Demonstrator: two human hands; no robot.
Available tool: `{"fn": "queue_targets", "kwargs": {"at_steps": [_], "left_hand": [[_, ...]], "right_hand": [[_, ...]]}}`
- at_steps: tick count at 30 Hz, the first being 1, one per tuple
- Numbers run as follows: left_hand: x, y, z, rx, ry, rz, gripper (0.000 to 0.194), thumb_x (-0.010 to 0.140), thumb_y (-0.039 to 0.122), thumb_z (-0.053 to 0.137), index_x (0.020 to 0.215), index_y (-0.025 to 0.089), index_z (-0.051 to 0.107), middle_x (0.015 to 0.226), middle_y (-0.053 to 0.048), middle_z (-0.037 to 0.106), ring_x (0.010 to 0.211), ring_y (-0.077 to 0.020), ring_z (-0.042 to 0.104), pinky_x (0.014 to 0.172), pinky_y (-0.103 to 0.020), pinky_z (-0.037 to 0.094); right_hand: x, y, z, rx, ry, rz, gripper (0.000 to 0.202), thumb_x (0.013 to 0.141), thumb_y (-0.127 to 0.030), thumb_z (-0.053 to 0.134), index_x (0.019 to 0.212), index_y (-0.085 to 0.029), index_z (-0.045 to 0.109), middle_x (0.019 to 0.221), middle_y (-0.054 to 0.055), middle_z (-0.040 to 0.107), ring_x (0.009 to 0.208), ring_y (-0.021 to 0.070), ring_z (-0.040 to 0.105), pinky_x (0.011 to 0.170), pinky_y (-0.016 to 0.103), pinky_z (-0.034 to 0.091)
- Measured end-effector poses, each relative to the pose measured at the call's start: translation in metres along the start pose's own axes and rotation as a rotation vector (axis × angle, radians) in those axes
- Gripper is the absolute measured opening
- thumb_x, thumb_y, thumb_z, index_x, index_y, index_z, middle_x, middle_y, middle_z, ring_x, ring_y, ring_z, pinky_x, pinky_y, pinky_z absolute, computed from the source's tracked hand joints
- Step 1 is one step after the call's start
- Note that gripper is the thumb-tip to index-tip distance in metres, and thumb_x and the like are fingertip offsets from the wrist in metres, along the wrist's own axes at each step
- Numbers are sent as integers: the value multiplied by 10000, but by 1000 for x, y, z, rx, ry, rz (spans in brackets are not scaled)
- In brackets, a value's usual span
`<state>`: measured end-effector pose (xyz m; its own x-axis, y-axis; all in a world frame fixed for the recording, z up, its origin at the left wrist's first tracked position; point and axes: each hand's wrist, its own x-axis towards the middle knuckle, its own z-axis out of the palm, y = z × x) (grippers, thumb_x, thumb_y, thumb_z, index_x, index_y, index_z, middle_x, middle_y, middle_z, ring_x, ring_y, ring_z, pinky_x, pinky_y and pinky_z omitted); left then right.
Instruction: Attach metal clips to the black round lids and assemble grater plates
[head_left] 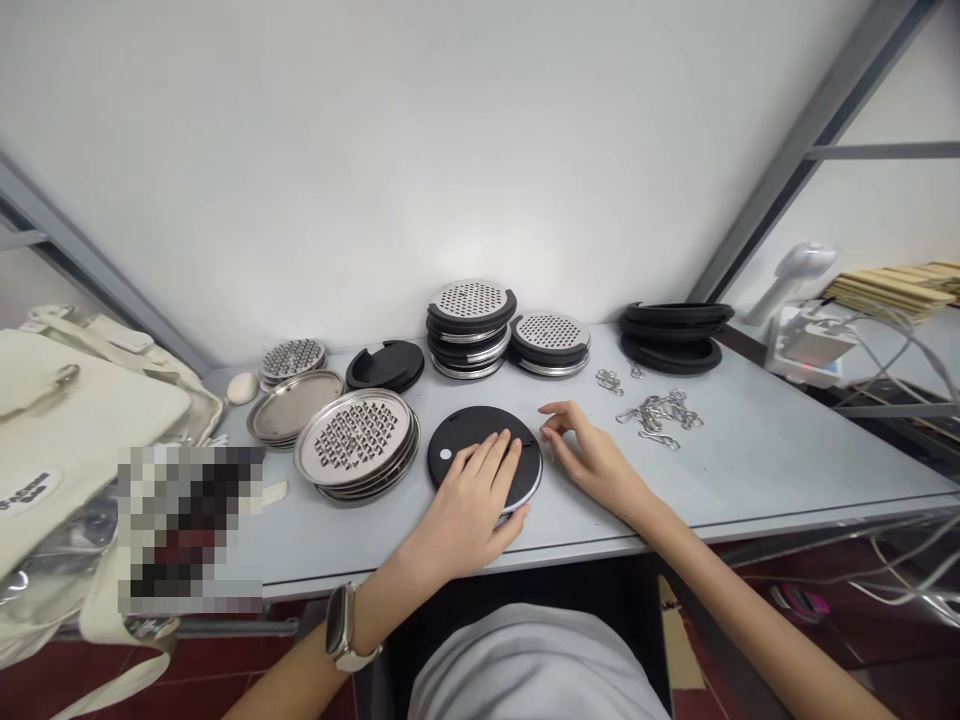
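Note:
A round black disc [469, 430] with a white dot and a pale rim lies on the table in front of me. My left hand [484, 490] rests flat over its right half, fingers stretched out and thumb by the near rim. Just right of the disc is my right hand [581, 445], with thumb and forefinger curled close together; whatever they pinch is too small to make out. To the left, a round metal grater plate [360, 435] tops a stack of similar plates. Several metal snap hooks [664, 412] lie in a loose pile to the right.
Against the wall stand stacked graters with black rims [472, 325], a shorter stack [551, 335], black discs [386, 365] and black rings [671, 335]. A cream bag [82, 400] takes up the left end. Beyond the table's right end is a white scanner-like device [802, 262] with cables.

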<state>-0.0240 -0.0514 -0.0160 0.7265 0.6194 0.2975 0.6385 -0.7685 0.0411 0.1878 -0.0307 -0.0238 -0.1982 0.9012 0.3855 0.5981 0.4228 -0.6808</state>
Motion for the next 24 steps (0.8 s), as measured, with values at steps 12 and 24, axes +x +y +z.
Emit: {"fn": "queue_targets", "kwargs": {"at_steps": [12, 24], "left_hand": [[-1, 0, 0, -6, -15, -9, 622, 927, 395, 368, 1442, 78, 222, 1494, -184, 271, 1373, -290, 264, 1079, -418, 261], [-1, 0, 1, 1, -22, -12, 626, 928, 407, 363, 1445, 84, 219, 1497, -175, 268, 1376, -282, 256, 1081, -411, 258]], "right_hand": [[0, -1, -1, 54, 57, 42, 128, 918, -330, 482, 914, -215, 538, 875, 41, 646, 846, 194, 626, 797, 327, 481], [0, 2, -2, 92, 73, 92, 135, 902, -324, 521, 825, -214, 505, 792, 6, 613, 772, 170, 598, 747, 288, 448]]}}
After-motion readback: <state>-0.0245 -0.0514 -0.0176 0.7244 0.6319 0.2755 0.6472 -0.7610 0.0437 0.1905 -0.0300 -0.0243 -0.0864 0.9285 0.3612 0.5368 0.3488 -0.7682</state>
